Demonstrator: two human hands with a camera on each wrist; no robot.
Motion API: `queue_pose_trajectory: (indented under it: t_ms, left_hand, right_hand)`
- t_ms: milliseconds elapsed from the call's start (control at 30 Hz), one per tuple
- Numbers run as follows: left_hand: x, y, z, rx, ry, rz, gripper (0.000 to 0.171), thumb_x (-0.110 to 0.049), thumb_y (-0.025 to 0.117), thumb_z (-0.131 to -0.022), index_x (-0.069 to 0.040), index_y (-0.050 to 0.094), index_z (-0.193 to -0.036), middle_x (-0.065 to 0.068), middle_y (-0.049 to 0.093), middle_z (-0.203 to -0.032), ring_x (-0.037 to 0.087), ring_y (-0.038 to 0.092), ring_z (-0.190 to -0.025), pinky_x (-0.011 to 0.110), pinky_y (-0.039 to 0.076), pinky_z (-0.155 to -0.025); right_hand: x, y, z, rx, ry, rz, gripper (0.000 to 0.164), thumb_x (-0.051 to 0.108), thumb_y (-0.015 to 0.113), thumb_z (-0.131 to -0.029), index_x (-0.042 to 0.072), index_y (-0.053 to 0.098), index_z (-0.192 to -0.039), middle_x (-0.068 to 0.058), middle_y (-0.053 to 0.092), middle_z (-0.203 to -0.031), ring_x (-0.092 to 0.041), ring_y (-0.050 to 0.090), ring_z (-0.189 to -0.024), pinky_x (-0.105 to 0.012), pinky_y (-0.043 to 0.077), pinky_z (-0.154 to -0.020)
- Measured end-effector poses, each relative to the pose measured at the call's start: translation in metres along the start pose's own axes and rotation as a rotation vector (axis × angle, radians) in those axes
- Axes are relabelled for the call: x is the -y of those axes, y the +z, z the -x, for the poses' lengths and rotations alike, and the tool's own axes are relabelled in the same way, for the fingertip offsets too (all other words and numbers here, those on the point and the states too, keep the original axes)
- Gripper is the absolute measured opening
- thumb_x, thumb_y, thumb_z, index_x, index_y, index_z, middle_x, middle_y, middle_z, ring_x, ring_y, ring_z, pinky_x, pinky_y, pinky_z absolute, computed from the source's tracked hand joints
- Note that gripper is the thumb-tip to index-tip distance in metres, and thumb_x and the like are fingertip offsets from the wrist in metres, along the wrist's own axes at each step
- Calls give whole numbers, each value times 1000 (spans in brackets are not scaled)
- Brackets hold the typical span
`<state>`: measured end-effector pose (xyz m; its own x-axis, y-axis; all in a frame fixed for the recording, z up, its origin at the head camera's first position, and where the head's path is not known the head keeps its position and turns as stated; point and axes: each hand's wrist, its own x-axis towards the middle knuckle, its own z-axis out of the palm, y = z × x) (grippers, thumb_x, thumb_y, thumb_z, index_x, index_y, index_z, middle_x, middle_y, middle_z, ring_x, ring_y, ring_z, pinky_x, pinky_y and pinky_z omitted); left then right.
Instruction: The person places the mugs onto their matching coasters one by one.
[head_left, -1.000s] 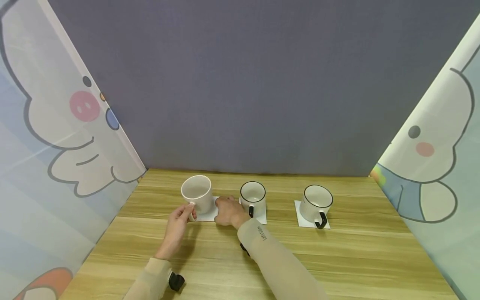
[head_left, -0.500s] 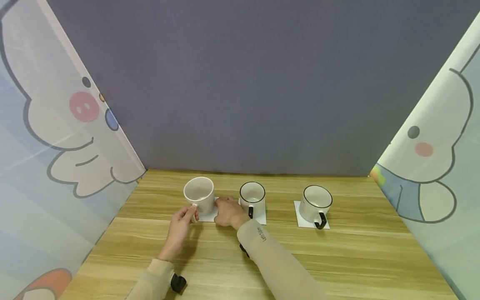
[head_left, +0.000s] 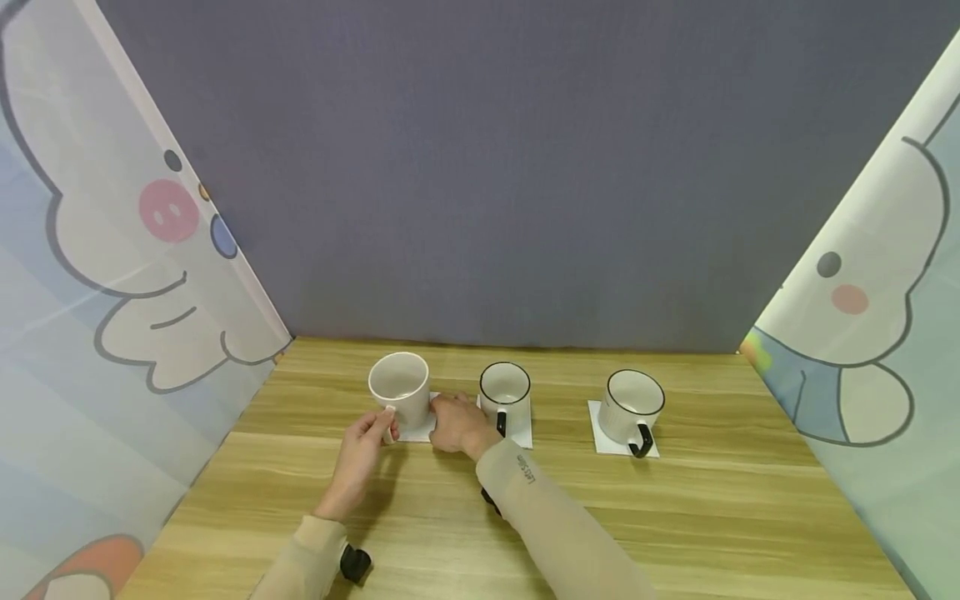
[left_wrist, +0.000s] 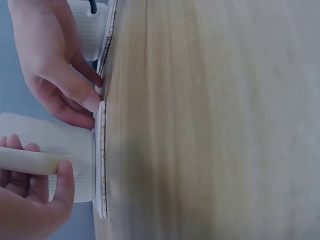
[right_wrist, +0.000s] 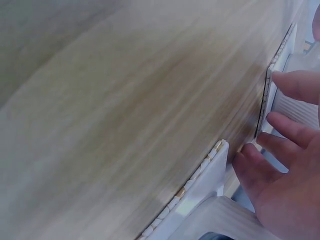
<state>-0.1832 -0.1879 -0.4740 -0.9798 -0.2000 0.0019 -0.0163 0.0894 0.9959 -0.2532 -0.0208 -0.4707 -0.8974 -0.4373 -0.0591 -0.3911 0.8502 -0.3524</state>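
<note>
My left hand (head_left: 360,457) pinches the handle (left_wrist: 30,161) of a plain white mug (head_left: 401,390) at the left of the row. The mug stands upright on a white square coaster (head_left: 422,430). In the left wrist view its base meets the coaster. My right hand (head_left: 459,423) reaches between this mug and the middle one, fingers spread. Its fingertips touch the right side of the same coaster; in the right wrist view the thumb (right_wrist: 297,86) lies at that coaster's near edge. Some right-hand fingers are hidden in the head view.
A black-rimmed white mug (head_left: 510,392) with a black handle stands on a coaster (head_left: 523,433), close to my right hand. A similar mug (head_left: 630,412) sits on another coaster (head_left: 604,442) farther right. A dark panel (head_left: 510,175) borders the wooden table's (head_left: 720,500) back edge.
The plain white mug and my left hand have shifted slightly right, mostly in the first half second. The right hand stays at the coaster. The two black-rimmed mugs have not moved.
</note>
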Motion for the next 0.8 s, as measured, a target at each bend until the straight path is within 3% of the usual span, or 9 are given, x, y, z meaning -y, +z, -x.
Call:
queue_pose_trajectory:
  t_ms: [200,533,633,800]
  left_hand:
    - [-2,-1,-1,17,-15,-16,39,-28,56,-106,6,61,-88,6,60,-79,17,54,-84,38,49,-86]
    - [-6,-10,-1,54,-20,-81,36,-28,57,-106,3,63,-90,7,62,-86,17,58,-85,41,55,-85]
    - [-9,-11,-2,66,-2,-130,35,-27,57,-106,5,63,-90,8,62,-87,16,58,-84,39,57,-82]
    - [-12,-11,-2,63,54,-293,34,-28,63,-103,2,64,-89,10,63,-82,17,58,-77,30,53,-70]
  right_hand:
    - [4,-3,5,10,-23,74,15,22,74,-85,16,68,-98,2,70,-103,-20,61,-95,-36,53,-73]
    - [17,-20,21,25,-78,111,13,26,73,-92,15,66,-91,2,64,-85,-17,63,-84,-34,51,-62]
    - [18,-29,27,26,-104,79,14,26,71,-95,15,65,-90,4,61,-80,-14,59,-74,-32,48,-57]
    - [17,-43,39,18,-107,4,17,26,68,-98,14,64,-86,5,57,-75,-12,53,-63,-29,45,-51]
